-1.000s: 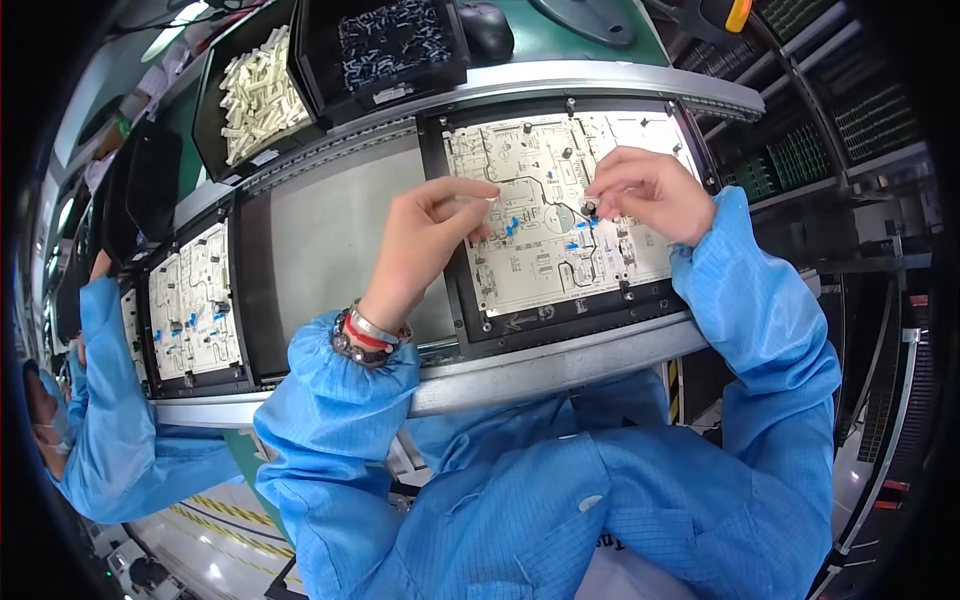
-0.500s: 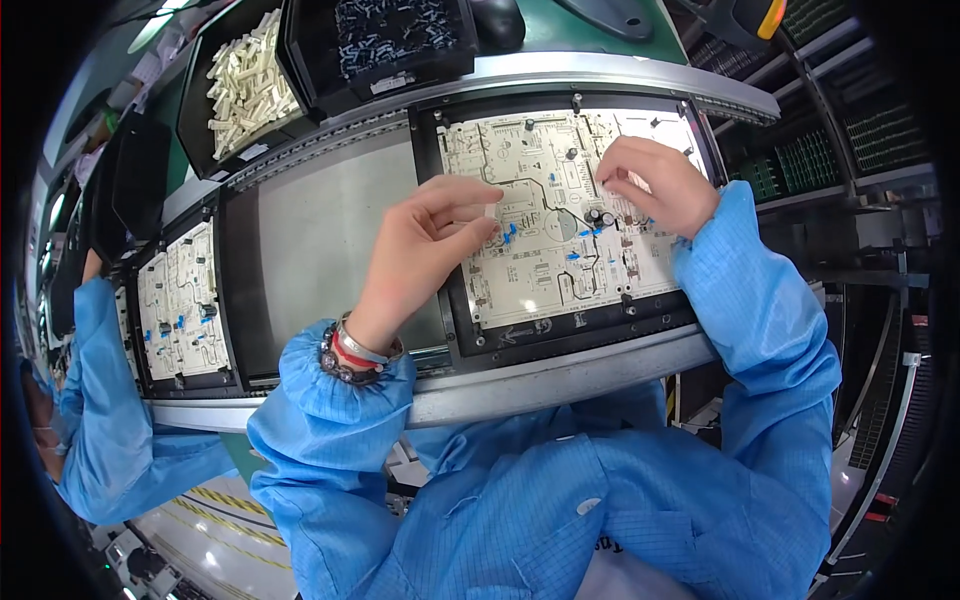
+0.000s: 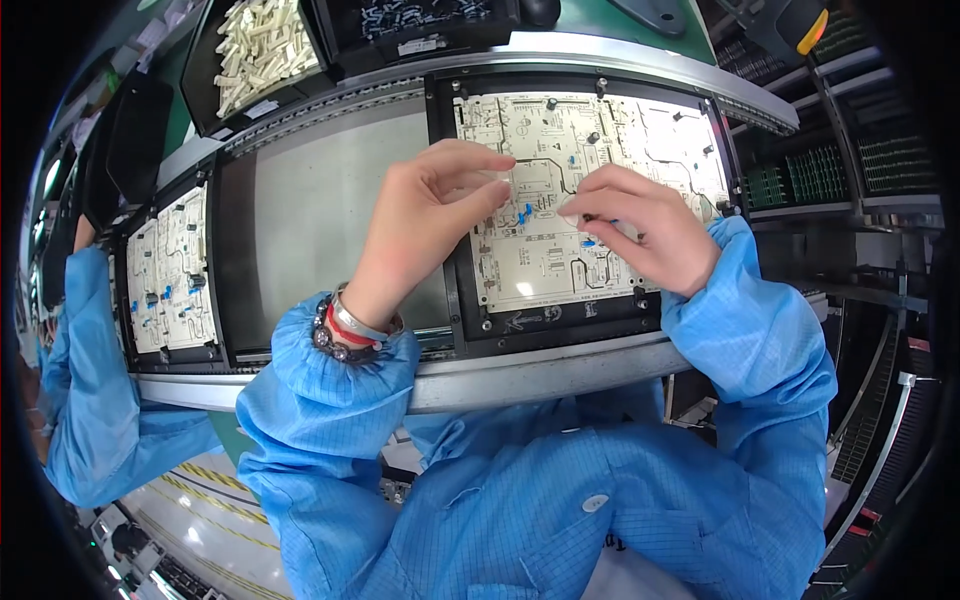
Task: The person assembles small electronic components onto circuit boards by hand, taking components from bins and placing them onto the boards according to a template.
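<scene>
A cream-coloured circuit board [image 3: 540, 275] lies in a black frame in front of me, bearing blue parts, black capacitors and printed lines. My left hand [image 3: 430, 210] hovers over the board's left part, its fingers curled toward the thumb. Something small and pale may be between those fingertips, but I cannot make it out. Over the middle of the board, my right hand [image 3: 645, 225] has its fingers bent together, with a small pale piece at the tips too unclear to name. Its fingers hide some of the capacitors and blue parts beneath.
Behind the rail [image 3: 560, 62] stand a black bin of white connectors [image 3: 265, 55] and a black bin of small dark parts [image 3: 410, 18]. At left, another framed board [image 3: 170, 275] sits on the line near a co-worker's blue sleeve [image 3: 100, 330]. Racks of boards [image 3: 820, 170] stand at right.
My right hand has moved left and toward me, from the board's upper right to its middle. My left hand stays nearly in place. The whole view has shifted slightly.
</scene>
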The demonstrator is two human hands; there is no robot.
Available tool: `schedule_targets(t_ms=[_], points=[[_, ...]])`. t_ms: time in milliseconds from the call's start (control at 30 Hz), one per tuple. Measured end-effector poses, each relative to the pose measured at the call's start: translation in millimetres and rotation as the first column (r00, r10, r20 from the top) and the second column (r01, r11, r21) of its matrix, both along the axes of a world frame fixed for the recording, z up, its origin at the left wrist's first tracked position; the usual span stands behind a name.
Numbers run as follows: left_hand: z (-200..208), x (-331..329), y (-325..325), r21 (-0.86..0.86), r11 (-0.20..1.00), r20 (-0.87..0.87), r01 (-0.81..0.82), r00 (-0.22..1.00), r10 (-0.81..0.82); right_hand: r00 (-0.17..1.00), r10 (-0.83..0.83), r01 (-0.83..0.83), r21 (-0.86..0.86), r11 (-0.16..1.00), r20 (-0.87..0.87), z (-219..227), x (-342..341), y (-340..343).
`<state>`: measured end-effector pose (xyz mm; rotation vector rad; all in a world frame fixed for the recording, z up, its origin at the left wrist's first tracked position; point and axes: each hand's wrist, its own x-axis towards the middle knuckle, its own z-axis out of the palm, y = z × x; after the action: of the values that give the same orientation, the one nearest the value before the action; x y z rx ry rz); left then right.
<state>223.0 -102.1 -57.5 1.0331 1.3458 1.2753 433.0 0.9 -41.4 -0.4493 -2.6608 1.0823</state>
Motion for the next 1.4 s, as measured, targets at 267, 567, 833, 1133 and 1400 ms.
schedule_targets(t_ms=[267, 567, 833, 1133, 1400], points=[[-2.7, 3.3, -3.7, 0.042, 0.999, -0.057, 0.007, 0.998, -0.005, 0.999, -0.032, 0.032, 0.056, 0.998, 0.007, -5.9, -9.3, -26.8], [-7.0, -1.6, -6.6, 0.067, 0.997, -0.091, 0.025, 0.996, -0.019, 0.989, -0.134, 0.133, -0.016, 0.991, -0.057, -21.0, -17.6, -40.9], [-1.9, -2.0, -2.4, 0.056, 0.998, -0.121, 0.017, 0.993, -0.01, 0.997, -0.061, 0.07, 0.257, 0.964, -0.042, -23.6, -18.7, -41.9], [3.5, 29.4, 44.7, 0.157, 0.984, -0.28, 0.082, 0.959, -0.035, 0.927, -0.287, 0.351, 0.28, 0.894, -0.243, 29.3, 33.2, 3.8], [4.8, 64.4, 91.8, 0.132, 0.97, -0.669, 0.203, 0.74, -0.064, 0.793, -0.525, 0.552, -0.001, 0.834, -0.31, 12.1, 90.6, 71.6]])
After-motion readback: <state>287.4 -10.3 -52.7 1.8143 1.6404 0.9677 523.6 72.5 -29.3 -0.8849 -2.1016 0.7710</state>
